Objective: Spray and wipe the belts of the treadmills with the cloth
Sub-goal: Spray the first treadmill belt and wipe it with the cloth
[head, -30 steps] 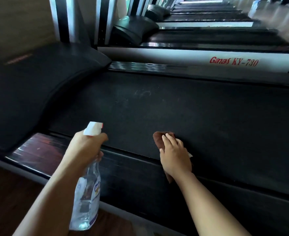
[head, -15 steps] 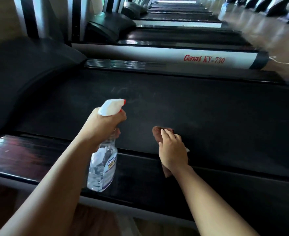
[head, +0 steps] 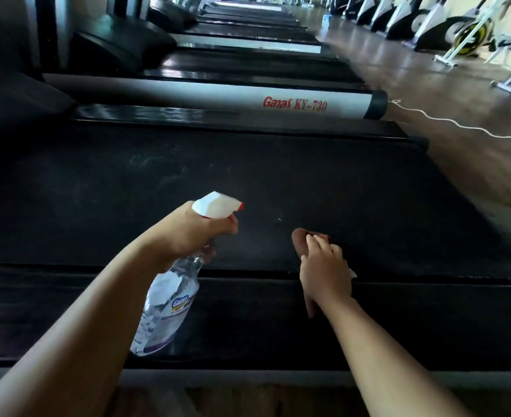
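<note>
Nearest belt (head: pixel 248 182) runs L to R across the middle, and its side rail (head: pixel 398 320) lies in front, closest to us. Left hand (head: pixel 188 233) is over the belt's near edge, gripping the spray bottle (head: pixel 169 308), which hangs down over the rail w/ its nozzle toward the R. Right hand (head: pixel 326 269) is near it on the R, lying on the cloth (head: pixel 300 242). Cloth sits on the belt, its tail reaching back over the rail under the wrist. Motor cover (head: pixel 13 100) is at far L. Behind the belt comes the next treadmill (head: pixel 218 97), w/ more in a row beyond. Floor (head: pixel 459 164) lies off the belt's R end w/ a cord (head: pixel 459 127) on it, and exercise bikes (head: pixel 465 28) stand far R at the back.
</note>
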A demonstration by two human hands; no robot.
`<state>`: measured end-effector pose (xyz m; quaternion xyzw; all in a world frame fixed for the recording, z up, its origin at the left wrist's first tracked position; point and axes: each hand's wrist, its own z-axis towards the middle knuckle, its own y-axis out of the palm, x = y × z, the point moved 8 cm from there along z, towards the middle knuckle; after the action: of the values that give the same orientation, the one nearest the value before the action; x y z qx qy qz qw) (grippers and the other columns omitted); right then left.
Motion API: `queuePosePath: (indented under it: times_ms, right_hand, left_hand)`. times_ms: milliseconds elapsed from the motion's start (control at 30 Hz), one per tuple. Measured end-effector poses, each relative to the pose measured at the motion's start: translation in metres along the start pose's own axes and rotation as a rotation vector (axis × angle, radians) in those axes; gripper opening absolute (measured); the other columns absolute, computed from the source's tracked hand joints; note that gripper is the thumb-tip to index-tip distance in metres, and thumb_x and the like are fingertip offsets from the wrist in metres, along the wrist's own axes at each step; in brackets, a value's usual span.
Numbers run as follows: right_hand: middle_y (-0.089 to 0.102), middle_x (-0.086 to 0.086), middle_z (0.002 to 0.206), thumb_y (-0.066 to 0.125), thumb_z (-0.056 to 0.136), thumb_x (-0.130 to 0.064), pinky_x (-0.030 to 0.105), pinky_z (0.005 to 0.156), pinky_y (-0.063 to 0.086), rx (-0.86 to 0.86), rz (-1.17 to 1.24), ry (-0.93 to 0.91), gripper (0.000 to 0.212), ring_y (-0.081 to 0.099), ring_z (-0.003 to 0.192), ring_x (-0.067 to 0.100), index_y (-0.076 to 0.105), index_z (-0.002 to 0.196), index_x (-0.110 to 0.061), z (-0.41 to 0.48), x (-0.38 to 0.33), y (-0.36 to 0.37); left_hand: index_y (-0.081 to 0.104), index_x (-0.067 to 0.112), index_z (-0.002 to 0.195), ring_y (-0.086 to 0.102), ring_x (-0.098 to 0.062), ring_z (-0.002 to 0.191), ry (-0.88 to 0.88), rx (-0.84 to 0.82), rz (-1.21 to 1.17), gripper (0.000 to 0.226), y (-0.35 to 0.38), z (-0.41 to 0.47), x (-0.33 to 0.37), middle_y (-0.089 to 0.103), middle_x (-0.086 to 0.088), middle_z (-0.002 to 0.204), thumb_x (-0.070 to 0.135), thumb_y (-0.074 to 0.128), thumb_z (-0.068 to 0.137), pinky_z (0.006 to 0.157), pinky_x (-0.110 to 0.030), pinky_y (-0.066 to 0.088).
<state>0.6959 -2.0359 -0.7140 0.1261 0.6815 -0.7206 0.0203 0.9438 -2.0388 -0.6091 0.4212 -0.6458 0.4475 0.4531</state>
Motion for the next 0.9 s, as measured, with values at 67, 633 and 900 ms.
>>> queuePosePath:
  times_ms: [67, 633, 900]
  right_hand:
    - [0.030, -0.004, 0.158, 0.042, 0.102, -0.030, 0.040, 0.109, 0.034, -0.004, -0.010, 0.033, 0.052, 0.033, 0.137, 0.024, 0.029, 0.152, -0.022, -0.001, 0.016, -0.001]
    - [0.035, -0.001, 0.155, 0.044, 0.102, -0.030, 0.041, 0.111, 0.036, 0.022, 0.095, 0.050, 0.052, 0.033, 0.137, 0.024, 0.032, 0.151, -0.020, -0.010, 0.036, -0.002]
    - [0.036, 0.000, 0.155, 0.042, 0.102, -0.028, 0.041, 0.111, 0.036, 0.045, 0.085, 0.071, 0.050, 0.034, 0.137, 0.026, 0.032, 0.151, -0.019, -0.013, 0.053, -0.013]
  left_hand:
    - [0.071, 0.012, 0.096, 0.050, -0.029, 0.065, 0.029, 0.003, 0.002, 0.031, 0.010, 0.003, 0.003, 0.062, -0.026, 0.097, 0.023, 0.073, 0.067, 0.055, -0.034, 0.042]
    - [0.062, -0.006, 0.089, 0.049, -0.021, 0.057, 0.230, -0.091, 0.041, 0.016, 0.086, 0.032, 0.041, 0.050, -0.016, 0.068, 0.006, 0.070, 0.082, 0.056, -0.037, 0.044]
    - [0.066, 0.001, 0.105, 0.052, -0.028, 0.061, 0.197, -0.231, 0.014, 0.037, 0.099, 0.028, 0.029, 0.055, -0.032, 0.099, 0.020, 0.073, 0.073, 0.055, -0.035, 0.046]
